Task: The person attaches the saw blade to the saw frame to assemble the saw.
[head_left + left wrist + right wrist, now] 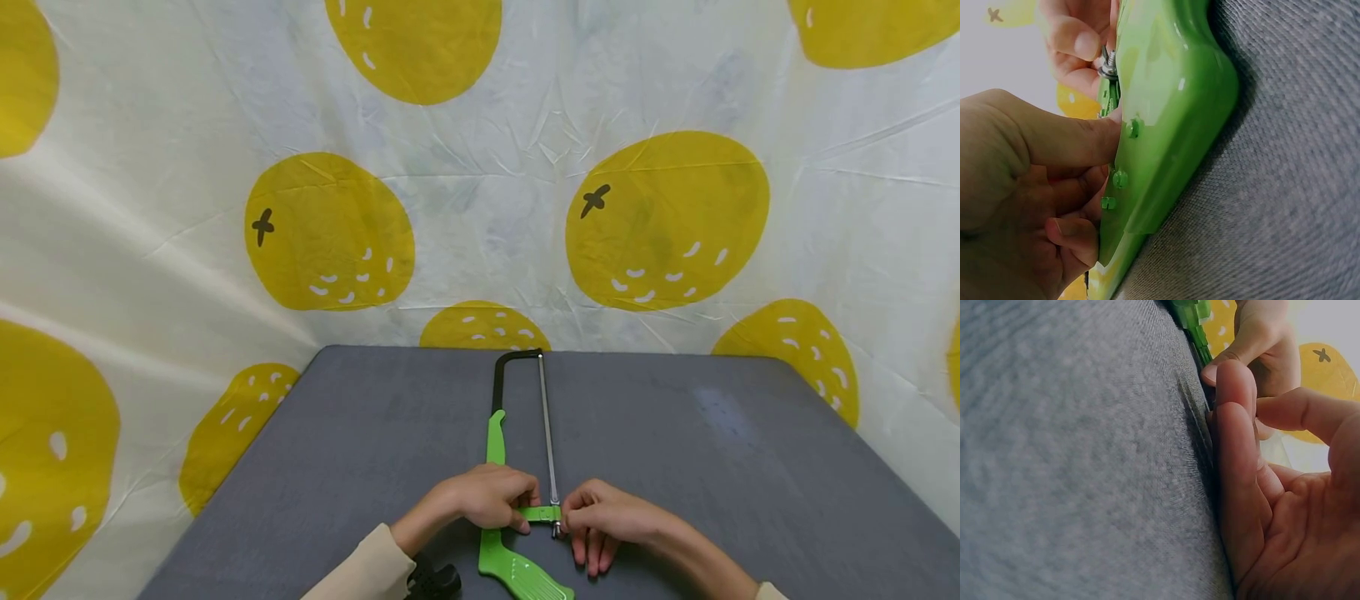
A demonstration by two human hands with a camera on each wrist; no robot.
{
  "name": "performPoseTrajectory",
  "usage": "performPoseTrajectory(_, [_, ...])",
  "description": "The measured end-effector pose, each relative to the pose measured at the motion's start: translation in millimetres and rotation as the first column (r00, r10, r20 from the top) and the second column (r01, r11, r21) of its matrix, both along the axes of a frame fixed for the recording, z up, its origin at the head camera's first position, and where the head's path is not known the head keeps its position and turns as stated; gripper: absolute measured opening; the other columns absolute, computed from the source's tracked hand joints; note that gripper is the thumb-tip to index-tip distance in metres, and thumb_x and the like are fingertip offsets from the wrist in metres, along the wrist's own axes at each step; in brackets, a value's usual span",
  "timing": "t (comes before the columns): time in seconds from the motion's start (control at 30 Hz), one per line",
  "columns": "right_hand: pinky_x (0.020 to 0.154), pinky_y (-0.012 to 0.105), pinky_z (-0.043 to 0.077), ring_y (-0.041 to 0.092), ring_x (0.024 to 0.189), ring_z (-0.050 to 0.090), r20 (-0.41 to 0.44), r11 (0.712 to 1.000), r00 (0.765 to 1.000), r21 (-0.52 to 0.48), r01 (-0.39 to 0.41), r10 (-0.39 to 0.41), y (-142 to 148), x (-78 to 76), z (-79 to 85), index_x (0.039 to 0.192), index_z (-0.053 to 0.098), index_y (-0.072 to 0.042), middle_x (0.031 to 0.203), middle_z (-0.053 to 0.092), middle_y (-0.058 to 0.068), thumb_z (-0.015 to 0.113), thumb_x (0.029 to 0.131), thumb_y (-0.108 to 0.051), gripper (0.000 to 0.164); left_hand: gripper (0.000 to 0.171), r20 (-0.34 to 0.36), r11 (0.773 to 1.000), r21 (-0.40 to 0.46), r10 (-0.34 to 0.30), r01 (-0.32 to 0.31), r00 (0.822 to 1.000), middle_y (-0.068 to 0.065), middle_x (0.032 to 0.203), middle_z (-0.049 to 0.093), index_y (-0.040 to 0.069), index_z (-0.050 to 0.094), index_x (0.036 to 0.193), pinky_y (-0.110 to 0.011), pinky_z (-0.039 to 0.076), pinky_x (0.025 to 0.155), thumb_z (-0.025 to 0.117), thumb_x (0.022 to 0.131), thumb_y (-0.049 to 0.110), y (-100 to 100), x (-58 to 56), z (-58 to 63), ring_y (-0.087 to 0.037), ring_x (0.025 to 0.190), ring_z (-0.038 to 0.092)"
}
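A hacksaw (497, 450) with a green handle and a black front frame lies on the grey table, its handle towards me. Its thin blade (547, 425) runs along the right side, parallel to the frame. My left hand (491, 496) grips the green frame by the short crosspiece at the blade's near end, thumb on the green body in the left wrist view. At that end sits a small metal wing nut (1108, 64), pinched by the fingertips of my right hand (611, 517). In the right wrist view the right fingers (1238, 450) hide the nut.
The grey cloth-covered table (675, 442) extends around the saw. Behind it hangs a white curtain (491, 225) printed with yellow fruit. A black object (435, 581) shows by the left sleeve at the lower edge.
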State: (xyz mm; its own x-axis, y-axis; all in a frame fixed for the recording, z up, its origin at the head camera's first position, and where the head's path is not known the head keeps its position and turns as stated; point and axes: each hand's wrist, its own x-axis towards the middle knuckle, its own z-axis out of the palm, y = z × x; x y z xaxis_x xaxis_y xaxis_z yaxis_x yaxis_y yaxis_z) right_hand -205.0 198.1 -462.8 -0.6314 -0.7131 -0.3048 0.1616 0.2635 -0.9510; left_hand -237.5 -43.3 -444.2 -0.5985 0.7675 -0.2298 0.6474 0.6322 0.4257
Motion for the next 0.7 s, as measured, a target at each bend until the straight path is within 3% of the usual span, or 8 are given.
performPoseTrajectory(0.13, [0.046, 0.021, 0.053, 0.004, 0.051, 0.067, 0.003, 1.0, 1.0, -0.007, -0.008, 0.008, 0.4, -0.6, -0.9, 0.09, 0.064, 0.007, 0.067, 0.069, 0.0, 0.055, 0.094, -0.009, 0.019, 0.016, -0.004, 1.0, -0.003, -0.001, 0.001, 1.0, 0.016, 0.083, 0.058, 0.026, 0.067, 0.103, -0.017, 0.042, 0.066, 0.079, 0.092, 0.028, 0.1, 0.2, 0.4, 0.002, 0.069, 0.051])
performPoseTrajectory(0.37, [0.047, 0.021, 0.053, 0.003, 0.051, 0.066, 0.001, 1.0, 1.0, -0.005, -0.019, 0.019, 1.3, -1.6, -1.2, 0.099, 0.048, 0.03, 0.066, 0.068, -0.002, 0.054, 0.093, -0.008, 0.038, 0.017, -0.004, 1.0, -0.005, -0.003, 0.003, 1.0, 0.016, 0.085, 0.058, 0.025, 0.067, 0.104, -0.017, 0.043, 0.067, 0.079, 0.092, 0.028, 0.1, 0.1, 1.1, 0.002, 0.071, 0.051])
performPoseTrajectory(0.7, [0.046, 0.022, 0.053, 0.004, 0.049, 0.065, -0.023, 0.999, 1.0, 0.045, 0.016, -0.015, 1.5, -0.6, -0.1, 0.096, 0.06, 0.023, 0.066, 0.067, 0.0, 0.056, 0.093, -0.011, 0.034, 0.017, -0.007, 1.0, -0.01, -0.005, 0.005, 1.0, 0.016, 0.085, 0.058, 0.026, 0.066, 0.104, -0.017, 0.043, 0.067, 0.079, 0.092, 0.029, 0.2, -0.8, -0.5, 0.002, 0.071, 0.051])
